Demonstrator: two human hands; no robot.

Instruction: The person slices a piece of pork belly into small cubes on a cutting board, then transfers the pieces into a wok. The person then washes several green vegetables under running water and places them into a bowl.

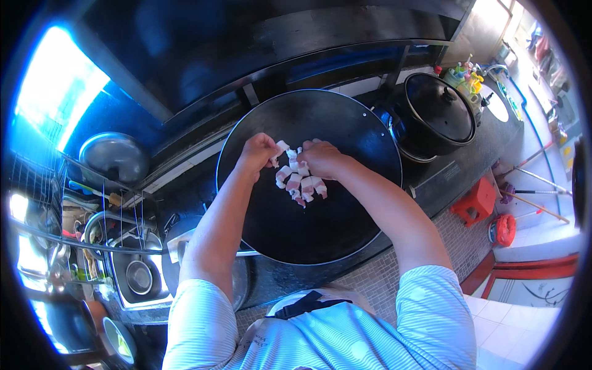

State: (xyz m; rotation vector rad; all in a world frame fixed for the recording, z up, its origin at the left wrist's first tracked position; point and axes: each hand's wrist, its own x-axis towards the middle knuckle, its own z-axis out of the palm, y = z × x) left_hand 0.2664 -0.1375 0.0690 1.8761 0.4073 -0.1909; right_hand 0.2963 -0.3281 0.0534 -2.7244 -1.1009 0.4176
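Observation:
A large dark wok (296,236) stands on the counter before me. Several chunks of raw pork (307,185), pink with white fat, lie together near the wok's middle. Over the wok's left part, my left hand (259,150) pinches a piece of raw pork (281,148) between thumb and fingers. My right hand (321,158) is over the chunks, knuckles up, touching the pork at its fingertips; the fingers are mostly hidden, so whether it grips a piece is unclear.
Right of the wok stands a black pot with a glass lid (437,106). At left are a wire rack (106,185), a metal lid (113,152) and a sink (122,277) with a small bowl. A red plastic stool (478,201) stands on the floor at right.

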